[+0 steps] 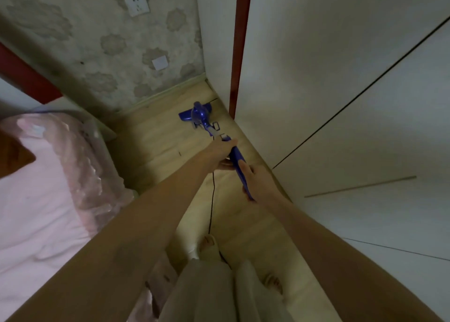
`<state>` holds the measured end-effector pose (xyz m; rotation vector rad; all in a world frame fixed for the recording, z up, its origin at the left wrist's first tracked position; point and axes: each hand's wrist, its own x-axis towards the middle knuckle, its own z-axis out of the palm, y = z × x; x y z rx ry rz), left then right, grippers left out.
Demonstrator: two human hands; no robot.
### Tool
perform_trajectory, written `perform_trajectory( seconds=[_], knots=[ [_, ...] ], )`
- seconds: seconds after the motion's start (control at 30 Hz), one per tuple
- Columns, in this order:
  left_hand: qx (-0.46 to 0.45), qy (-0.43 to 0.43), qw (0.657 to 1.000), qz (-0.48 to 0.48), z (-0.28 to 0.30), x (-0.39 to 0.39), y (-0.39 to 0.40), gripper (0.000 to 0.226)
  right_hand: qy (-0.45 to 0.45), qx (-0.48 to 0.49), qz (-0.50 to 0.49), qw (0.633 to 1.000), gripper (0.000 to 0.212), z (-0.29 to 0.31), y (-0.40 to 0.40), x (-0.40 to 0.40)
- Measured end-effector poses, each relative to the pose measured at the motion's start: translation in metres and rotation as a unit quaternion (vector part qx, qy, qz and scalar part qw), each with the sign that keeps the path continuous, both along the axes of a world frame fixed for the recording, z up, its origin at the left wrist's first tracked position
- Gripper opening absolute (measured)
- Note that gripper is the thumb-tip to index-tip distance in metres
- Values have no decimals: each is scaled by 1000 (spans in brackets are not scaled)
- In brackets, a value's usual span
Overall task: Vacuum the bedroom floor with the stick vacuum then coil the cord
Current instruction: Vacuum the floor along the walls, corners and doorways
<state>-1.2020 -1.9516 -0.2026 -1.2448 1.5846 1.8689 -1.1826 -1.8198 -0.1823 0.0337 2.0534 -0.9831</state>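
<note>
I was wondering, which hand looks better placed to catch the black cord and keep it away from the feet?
Probably the left hand. It holds the blue stick vacuum further down the handle, right beside where the black cord hangs toward the floor. The right hand has its grip on the handle's upper end, on the wardrobe side.

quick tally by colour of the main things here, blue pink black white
blue: 1, stick vacuum
pink: 1, bedding
black: 1, cord
white: 2, wall socket and blank wall plate
total: 5
</note>
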Motion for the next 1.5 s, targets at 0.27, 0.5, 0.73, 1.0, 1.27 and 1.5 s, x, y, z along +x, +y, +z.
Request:
perform_trajectory(
  seconds=[0.27,0.5,0.73,1.0,1.27,1.5],
  knots=[
    [51,-5,999,12,5,-8,-1,24,54,43,22,997,53,6,2,-7],
    [75,19,997,25,30,15,55,27,81,101,94,987,49,48,61,1],
    [95,53,994,0,66,44,140,21,86,121,123,981,53,100,146,15],
    [136,63,987,-60,97,76,216,22,58,83,124,987,47,154,224,50],
    [117,28,986,-114,106,85,223,29,20,5,27,999,41,158,234,74],
    [97,12,989,-112,99,81,193,28,-9,-49,-22,999,31,139,207,75]
  ],
)
